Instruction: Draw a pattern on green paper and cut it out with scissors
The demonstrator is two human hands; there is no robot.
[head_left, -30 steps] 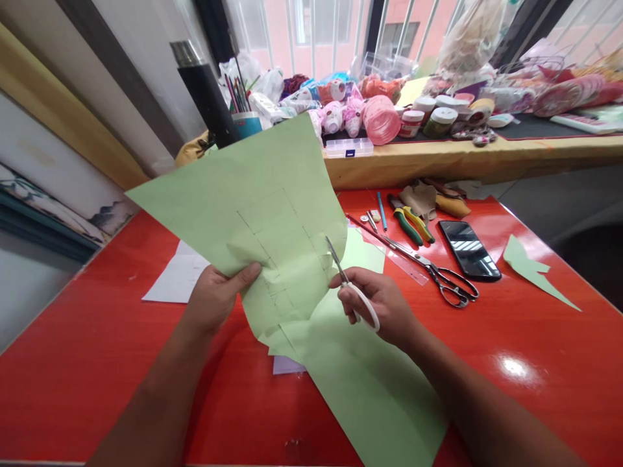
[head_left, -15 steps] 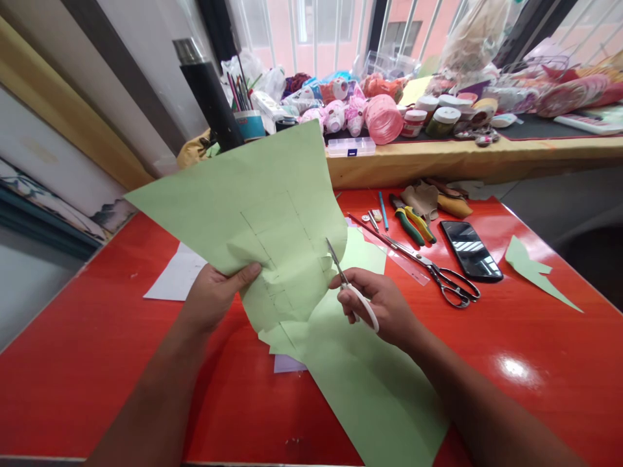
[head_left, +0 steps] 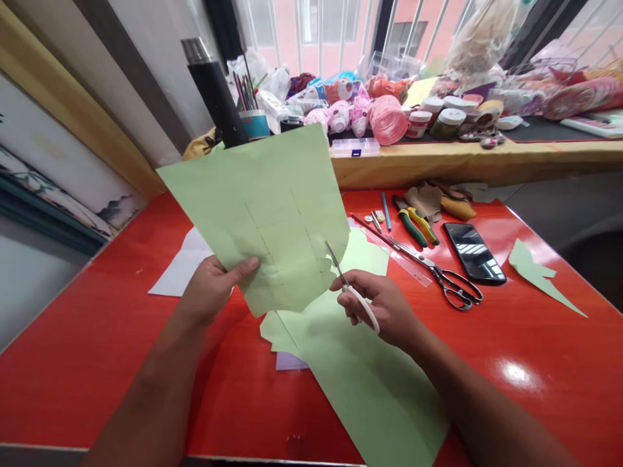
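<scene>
A green paper sheet (head_left: 272, 201) with thin pencil lines is held up over the table, tilted. My left hand (head_left: 219, 279) pinches its lower left edge, thumb on top. My right hand (head_left: 377, 301) grips small white-handled scissors (head_left: 361, 306), whose blades lie at the sheet's notched right edge. Another long green sheet (head_left: 379, 383) rests beneath, running toward the table's front edge. A bit of purple paper (head_left: 291, 361) sticks out from under it.
On the red table (head_left: 121, 363) lie large metal scissors (head_left: 450, 285), a black phone (head_left: 474, 253), pliers (head_left: 416, 220), a green scrap (head_left: 540, 272) and white paper (head_left: 180, 266). Behind, a sill (head_left: 418, 159) holds jars, crafts and a black flask (head_left: 217, 97).
The upper green sheet has flattened and its left corner has swung right and inward; its lower part no longer bulges down. My left hand has shifted slightly. The view has moved a little.
</scene>
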